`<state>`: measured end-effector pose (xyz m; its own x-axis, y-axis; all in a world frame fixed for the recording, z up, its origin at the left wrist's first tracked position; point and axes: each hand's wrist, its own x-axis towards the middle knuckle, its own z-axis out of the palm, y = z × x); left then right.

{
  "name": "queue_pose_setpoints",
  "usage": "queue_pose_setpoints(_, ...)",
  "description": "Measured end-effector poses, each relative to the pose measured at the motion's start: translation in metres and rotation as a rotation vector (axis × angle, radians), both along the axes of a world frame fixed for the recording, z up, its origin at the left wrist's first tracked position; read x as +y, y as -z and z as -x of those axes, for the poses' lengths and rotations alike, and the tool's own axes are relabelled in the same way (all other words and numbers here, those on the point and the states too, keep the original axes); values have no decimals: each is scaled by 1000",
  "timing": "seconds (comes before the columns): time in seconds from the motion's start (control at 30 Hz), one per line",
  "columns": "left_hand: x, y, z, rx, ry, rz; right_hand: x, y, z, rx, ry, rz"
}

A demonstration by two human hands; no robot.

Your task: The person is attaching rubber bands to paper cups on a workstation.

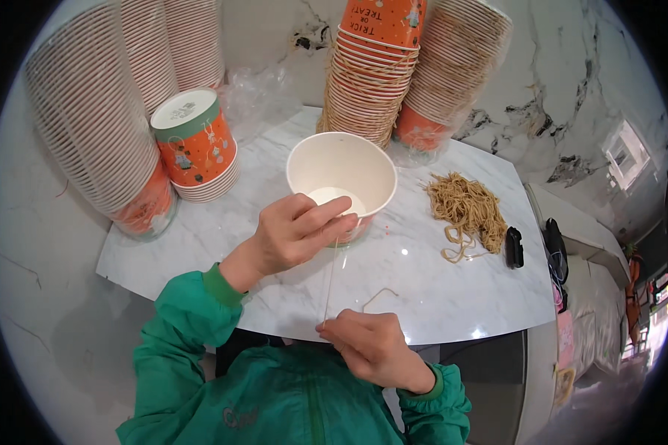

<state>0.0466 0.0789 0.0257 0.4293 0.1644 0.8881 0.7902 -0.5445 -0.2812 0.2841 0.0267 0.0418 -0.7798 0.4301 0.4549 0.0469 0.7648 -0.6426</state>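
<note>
A white-lined paper bucket (373,163) stands upright on the marble-patterned table, its mouth facing me. My left hand (293,233) is at its near rim, thumb and fingers pinched together where a thin tan string (332,278) comes down; the fingertips partly hide the exact grip. That string runs straight to my right hand (371,345), which pinches it at the table's front edge. A loose curved tail of string (379,292) shows beyond the right hand. To the right lies a tangled pile of tan strings (467,211).
A black clip-like object (513,248) lies beside the pile. Tall nested bucket stacks stand back left (89,111) and back right (453,67). A string-draped orange stack (369,81) rises behind the bucket. Upside-down buckets (200,152) and clear plastic wrap (256,100) are at left.
</note>
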Motion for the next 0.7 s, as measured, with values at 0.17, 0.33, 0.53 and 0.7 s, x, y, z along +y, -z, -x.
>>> queue_pose_setpoints(0.17,-7,-2,-5,-64,-78,51,2,-10,-3,15,-91,298)
queue_pose_setpoints(0.33,-18,-8,4,-320,-1,369,21,-42,-15,136,23,153)
queue_pose_setpoints(0.53,-13,-26,56,-471,147,746,99,-56,-23,276,469,-267)
queue_pose_setpoints(0.7,16,-33,88,-624,189,911,124,-8,-23,271,439,115)
